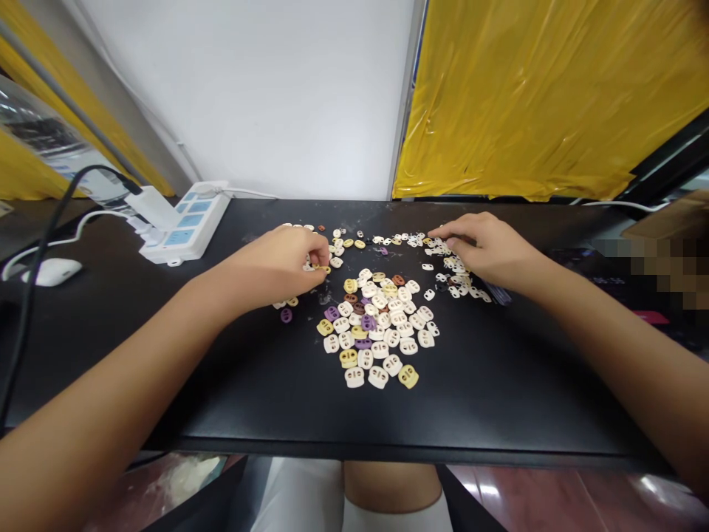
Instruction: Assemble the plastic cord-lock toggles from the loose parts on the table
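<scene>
My left hand (288, 258) is over the left part of the table, its fingers curled and its thumb and fingertips closed around a yellow cord lock (326, 270). More cord locks lie beside and partly under that hand. My right hand (487, 247) reaches over a spread of small white two-holed plastic pieces (459, 290), index finger stretched out and thumb apart; I see nothing held in it. Between and in front of both hands is a pile of oval two-holed cord locks (379, 349), mostly white, with some yellow, purple and brown.
The black table (249, 399) meets a white wall panel at the back. At the left are a white power strip (191, 225) with plugs, a black cable, a white rounded case (52, 272) and a clear bottle (60, 140). Yellow sheeting (532, 103) hangs at the back right.
</scene>
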Motion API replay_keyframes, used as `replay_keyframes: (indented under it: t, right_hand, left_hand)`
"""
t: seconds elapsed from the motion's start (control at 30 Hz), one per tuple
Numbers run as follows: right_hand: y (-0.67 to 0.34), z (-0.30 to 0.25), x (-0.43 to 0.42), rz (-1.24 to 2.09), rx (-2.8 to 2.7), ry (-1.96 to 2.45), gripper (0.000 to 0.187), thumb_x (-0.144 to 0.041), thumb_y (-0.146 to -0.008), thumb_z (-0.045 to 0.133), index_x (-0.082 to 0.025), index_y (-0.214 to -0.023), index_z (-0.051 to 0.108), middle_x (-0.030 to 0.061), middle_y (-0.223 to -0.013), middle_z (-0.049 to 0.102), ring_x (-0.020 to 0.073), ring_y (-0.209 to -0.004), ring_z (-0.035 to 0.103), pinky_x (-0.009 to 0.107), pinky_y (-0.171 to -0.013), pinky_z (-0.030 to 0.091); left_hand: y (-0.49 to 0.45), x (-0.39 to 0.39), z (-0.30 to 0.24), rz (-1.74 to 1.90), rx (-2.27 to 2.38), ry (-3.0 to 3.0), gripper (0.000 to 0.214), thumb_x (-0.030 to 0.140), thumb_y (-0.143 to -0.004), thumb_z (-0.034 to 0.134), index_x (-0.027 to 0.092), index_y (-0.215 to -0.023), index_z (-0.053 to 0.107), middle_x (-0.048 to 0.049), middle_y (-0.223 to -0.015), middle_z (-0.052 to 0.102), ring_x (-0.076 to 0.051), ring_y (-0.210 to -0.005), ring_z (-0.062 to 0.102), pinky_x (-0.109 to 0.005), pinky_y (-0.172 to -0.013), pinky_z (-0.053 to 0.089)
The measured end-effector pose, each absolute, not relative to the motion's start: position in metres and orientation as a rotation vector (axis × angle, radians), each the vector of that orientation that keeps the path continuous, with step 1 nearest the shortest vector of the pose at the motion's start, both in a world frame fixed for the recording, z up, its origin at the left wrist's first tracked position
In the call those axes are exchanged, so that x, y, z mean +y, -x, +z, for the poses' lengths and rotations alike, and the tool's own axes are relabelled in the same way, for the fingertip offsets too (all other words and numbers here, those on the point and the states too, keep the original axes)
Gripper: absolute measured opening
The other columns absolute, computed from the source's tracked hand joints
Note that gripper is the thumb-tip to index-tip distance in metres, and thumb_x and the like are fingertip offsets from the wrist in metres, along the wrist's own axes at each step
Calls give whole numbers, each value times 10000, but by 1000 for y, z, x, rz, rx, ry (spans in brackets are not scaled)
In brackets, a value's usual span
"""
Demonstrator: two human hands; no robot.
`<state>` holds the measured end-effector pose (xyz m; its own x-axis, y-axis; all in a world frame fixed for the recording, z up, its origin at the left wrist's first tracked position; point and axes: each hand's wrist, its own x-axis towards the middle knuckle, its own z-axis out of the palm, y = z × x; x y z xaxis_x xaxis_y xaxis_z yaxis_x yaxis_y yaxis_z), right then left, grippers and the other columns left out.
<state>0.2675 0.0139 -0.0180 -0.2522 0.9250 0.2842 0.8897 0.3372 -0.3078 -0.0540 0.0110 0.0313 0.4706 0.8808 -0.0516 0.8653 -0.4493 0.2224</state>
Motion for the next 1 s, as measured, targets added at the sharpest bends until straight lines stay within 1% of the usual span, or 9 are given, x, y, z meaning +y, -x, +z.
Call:
replay_keyframes:
  t: [0.07,0.2,0.4,0.53,0.63,0.73,0.83,0.9,1.0]
  right_hand:
    - [-267,-17,14,135,-2225,1595,355,-224,-916,535,-216,-1131,817,102,-1069,782,326,-1097,655,489,-1016,501]
    - [-265,-15,12,137,-2193,1611,294,-275,-897,587,-238,-1060,829,72,-1051,800,313,-1037,673,478,-967,517]
    - [-267,-17,13,118,-2220,1612,318,-275,-881,606,-200,-1102,822,100,-1047,801,326,-1024,679,490,-958,517]
    - [-269,-17,15,114,-2178,1645,325,-261,-872,595,-198,-1101,817,105,-1069,800,330,-1049,681,483,-944,527]
    - [-268,-15,15,107,-2146,1690,301,-272,-864,605,-190,-1058,821,114,-1064,799,341,-1048,684,490,-936,527]
    - [-265,-14,14,124,-2132,1706,248,-278,-861,622,-199,-984,822,115,-1011,800,342,-1012,690,500,-915,525]
    - [-263,-14,14,159,-2110,1683,179,-262,-855,634,-221,-912,798,103,-1003,799,339,-1009,689,500,-912,516]
    - [-264,-16,14,190,-2102,1673,138,-257,-854,639,-227,-876,772,102,-997,793,332,-1004,688,491,-910,514]
    - [-265,-19,16,224,-2084,1678,90,-247,-854,636,-225,-846,723,109,-972,776,315,-967,689,474,-890,520]
  left_hand:
    - [53,11,32,72,1553,-2488,113,281,-757,597,217,-822,664,-37,-847,689,-201,-748,601,-302,-638,386]
    - [52,13,31,48,1581,-2494,91,262,-755,593,221,-824,636,-24,-821,665,-196,-735,593,-305,-630,383]
    - [53,15,28,67,1585,-2505,130,225,-748,587,217,-858,655,-30,-829,676,-203,-752,610,-313,-653,400]
    - [54,17,26,106,1563,-2537,186,220,-765,564,216,-900,693,-43,-868,704,-219,-806,640,-325,-709,430]
    - [56,18,25,121,1576,-2535,226,235,-769,564,214,-937,714,-51,-894,722,-233,-833,658,-336,-732,447]
    - [58,20,24,125,1600,-2526,270,254,-763,580,215,-983,730,-54,-892,728,-241,-825,665,-342,-729,455]
    - [60,20,24,168,1596,-2535,264,255,-775,565,218,-960,750,-56,-874,738,-243,-810,668,-351,-735,459]
    - [62,20,27,224,1598,-2518,271,243,-796,532,219,-936,763,-65,-916,756,-248,-840,676,-359,-760,465]
    - [64,21,32,284,1651,-2433,326,212,-816,486,223,-967,775,-80,-1021,775,-243,-841,678,-368,-770,473]
